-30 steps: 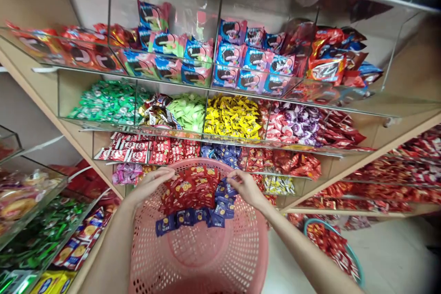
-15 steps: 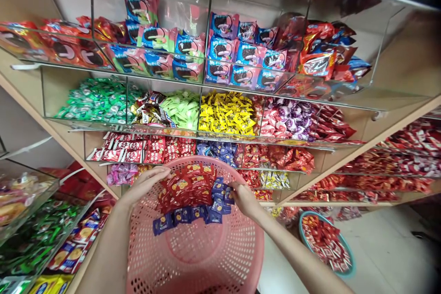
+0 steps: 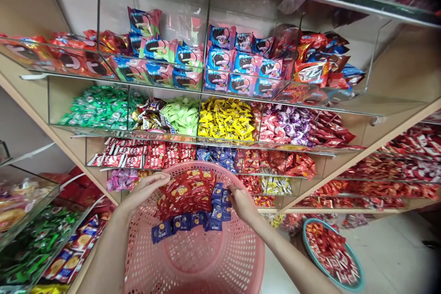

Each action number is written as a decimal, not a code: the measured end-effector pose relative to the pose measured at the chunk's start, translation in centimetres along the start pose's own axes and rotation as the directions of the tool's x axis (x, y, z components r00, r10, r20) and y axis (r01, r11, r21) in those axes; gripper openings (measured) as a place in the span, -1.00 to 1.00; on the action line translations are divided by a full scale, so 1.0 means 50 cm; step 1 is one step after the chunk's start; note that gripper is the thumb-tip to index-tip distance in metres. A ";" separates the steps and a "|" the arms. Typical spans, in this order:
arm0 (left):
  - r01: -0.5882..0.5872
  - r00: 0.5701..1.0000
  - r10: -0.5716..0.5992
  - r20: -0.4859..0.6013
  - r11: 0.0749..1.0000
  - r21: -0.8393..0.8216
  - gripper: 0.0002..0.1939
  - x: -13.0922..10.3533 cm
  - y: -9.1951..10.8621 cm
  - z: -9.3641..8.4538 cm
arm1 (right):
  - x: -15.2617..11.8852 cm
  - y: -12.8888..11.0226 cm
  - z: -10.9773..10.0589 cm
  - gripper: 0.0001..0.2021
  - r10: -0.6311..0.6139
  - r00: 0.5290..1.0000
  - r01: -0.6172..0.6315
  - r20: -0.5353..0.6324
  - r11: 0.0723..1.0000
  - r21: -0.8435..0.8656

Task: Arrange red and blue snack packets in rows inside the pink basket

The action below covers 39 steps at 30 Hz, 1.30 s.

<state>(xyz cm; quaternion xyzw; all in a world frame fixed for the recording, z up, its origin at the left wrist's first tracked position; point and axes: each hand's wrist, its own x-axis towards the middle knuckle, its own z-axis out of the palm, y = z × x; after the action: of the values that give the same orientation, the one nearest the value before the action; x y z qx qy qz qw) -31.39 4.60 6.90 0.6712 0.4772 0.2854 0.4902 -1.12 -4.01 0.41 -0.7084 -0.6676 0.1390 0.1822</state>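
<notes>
A round pink plastic basket [image 3: 188,262] with a perforated wall is tilted in front of me, its far rim against the lower shelves. Inside, red candy packets [image 3: 188,193] with orange pictures lie heaped on the far wall, bordered by small blue candy packets [image 3: 217,211] below and to the right. My left hand [image 3: 148,190] rests over the left rim, fingers stretched out beside the red packets. At the right end of the heap, my right hand [image 3: 243,202] has its fingers pinched at the edge of the blue packets; its inner fingers are partly hidden.
Glass-fronted shelves hold wrapped cookies [image 3: 220,59], green candies [image 3: 103,108], yellow candies [image 3: 225,119] and red packets [image 3: 129,154]. A teal basket [image 3: 358,280] of red packets stands on the floor at right. Another display of green-wrapped sweets [image 3: 37,243] is at lower left.
The view has tilted up slightly, so the shelves sit lower in the picture. Both hands and the packets keep nearly the same places in the basket.
</notes>
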 end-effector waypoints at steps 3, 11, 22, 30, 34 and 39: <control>0.012 1.000 -0.012 -0.002 1.000 0.008 -0.68 0.001 0.002 0.000 | 0.005 -0.009 0.006 -0.66 0.044 0.997 -0.033 0.066 0.987 -0.158; 0.000 1.000 0.000 0.011 1.000 0.004 -0.69 0.001 0.003 0.001 | 0.011 -0.030 -0.039 -0.74 0.036 0.999 -0.024 0.033 0.948 -0.317; 0.001 1.000 -0.001 -0.002 1.000 0.020 -0.68 0.001 0.008 -0.002 | 0.256 0.025 -0.063 -0.77 0.298 0.950 -0.264 0.094 0.927 -0.268; 0.000 1.000 0.000 -0.009 1.000 -0.017 -0.71 0.003 0.008 -0.001 | 0.296 0.037 -0.032 -0.70 0.386 0.895 -0.309 0.223 0.897 -0.315; -0.006 1.000 0.006 -0.004 1.000 -0.013 -0.68 0.004 0.000 0.003 | 0.282 0.045 -0.032 -0.74 0.323 0.934 -0.268 0.155 0.917 -0.294; 0.001 1.000 -0.001 -0.013 1.000 -0.011 -0.68 0.003 0.003 0.008 | 0.239 0.042 -0.067 -0.74 0.253 0.966 -0.229 0.058 0.937 -0.265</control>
<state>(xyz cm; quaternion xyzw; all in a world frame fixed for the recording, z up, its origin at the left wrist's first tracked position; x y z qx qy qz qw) -30.94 4.58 6.91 0.6664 0.4789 0.2923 0.4911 3.08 7.58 3.04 -0.7953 -0.5957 0.1051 0.0403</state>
